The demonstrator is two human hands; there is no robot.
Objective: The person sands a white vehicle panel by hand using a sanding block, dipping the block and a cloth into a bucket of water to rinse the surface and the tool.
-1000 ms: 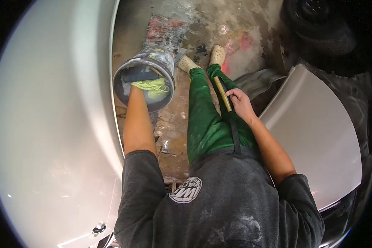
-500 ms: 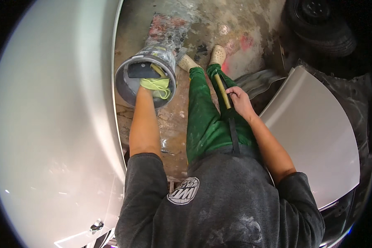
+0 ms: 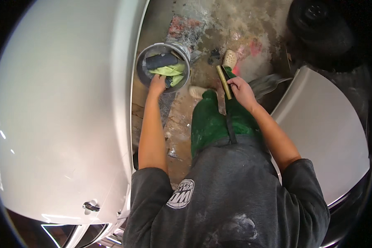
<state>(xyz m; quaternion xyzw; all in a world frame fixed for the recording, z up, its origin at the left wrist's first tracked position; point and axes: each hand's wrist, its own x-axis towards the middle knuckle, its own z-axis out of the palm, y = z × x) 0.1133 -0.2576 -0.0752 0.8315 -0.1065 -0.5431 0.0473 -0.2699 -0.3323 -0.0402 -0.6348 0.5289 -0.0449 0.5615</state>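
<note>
In the grey bucket (image 3: 141,66) are a lime-green cloth (image 3: 167,69) and a dark block (image 3: 157,62). My left hand (image 3: 157,84) is at the bucket's near side beside the cloth, its fingers curled; what they hold is partly hidden and unclear. My right hand (image 3: 244,93) grips a long, narrow yellow-gold bar (image 3: 221,78) with a dark back, held in front of my right leg, its fingers and thumb closed on it.
A large silver car panel with a handle (image 3: 70,124) fills my left. On the right stand a separate silver panel (image 3: 322,124) and a stacked dark tyre (image 3: 314,37). A crumpled grey sheet (image 3: 264,84) lies near my feet (image 3: 229,58) on the stained floor (image 3: 244,25).
The bucket now appears higher and further right, as the view has shifted. More of my left hand shows at the bucket's near edge. My left foot has moved back toward my body.
</note>
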